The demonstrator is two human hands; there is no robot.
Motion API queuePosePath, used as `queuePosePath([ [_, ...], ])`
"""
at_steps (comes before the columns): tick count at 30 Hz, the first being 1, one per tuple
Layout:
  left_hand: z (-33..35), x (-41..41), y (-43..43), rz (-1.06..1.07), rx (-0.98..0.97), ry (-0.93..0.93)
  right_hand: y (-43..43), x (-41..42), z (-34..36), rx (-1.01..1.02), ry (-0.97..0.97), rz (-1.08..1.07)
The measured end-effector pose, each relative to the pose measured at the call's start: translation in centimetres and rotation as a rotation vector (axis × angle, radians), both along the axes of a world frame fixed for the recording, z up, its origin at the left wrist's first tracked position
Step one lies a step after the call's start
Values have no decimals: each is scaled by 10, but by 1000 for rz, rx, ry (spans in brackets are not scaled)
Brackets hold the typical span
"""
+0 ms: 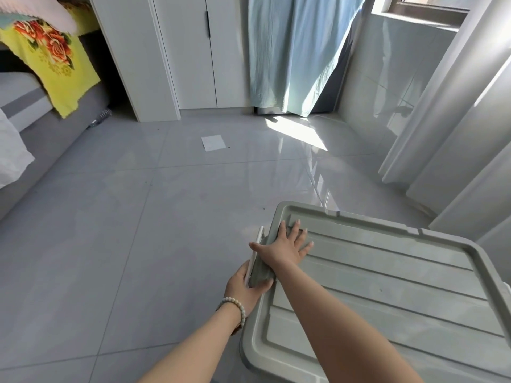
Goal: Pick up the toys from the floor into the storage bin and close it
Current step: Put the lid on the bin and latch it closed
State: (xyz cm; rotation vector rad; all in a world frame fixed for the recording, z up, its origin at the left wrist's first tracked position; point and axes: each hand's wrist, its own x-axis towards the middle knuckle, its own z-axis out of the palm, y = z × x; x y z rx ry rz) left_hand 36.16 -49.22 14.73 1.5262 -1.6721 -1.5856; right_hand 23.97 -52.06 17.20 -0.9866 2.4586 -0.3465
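A grey storage bin stands at the lower right with its ribbed grey lid lying on top. My right hand rests flat on the lid's left end, fingers spread. My left hand, with a bead bracelet at the wrist, grips the side latch on the bin's left edge; the latch stands swung outward from the bin. No toys show on the floor.
A white paper sheet lies on the tiled floor farther ahead. A bed with a yellow floral blanket is at the left, a white wardrobe and blue curtain behind, white curtains at the right.
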Motion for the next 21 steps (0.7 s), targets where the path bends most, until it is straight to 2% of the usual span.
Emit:
queuePosePath([
  [7, 12, 0, 7, -56, -86, -51, 2, -7, -2, -69, -20, 40],
  [11, 17, 2, 3, -67, -96, -111, 14, -22, 9, -147, -224, 95],
  [15, 29, -9, 7, -42, -55, -107, 74, -73, 25, -390, -461, 53],
  [17, 33, -14, 8, -74, -27, -164, 123, -114, 32, -400, -363, -15],
  [21, 37, -21, 6, -134, 38, -296, 229, -200, 46, -223, -40, -156],
])
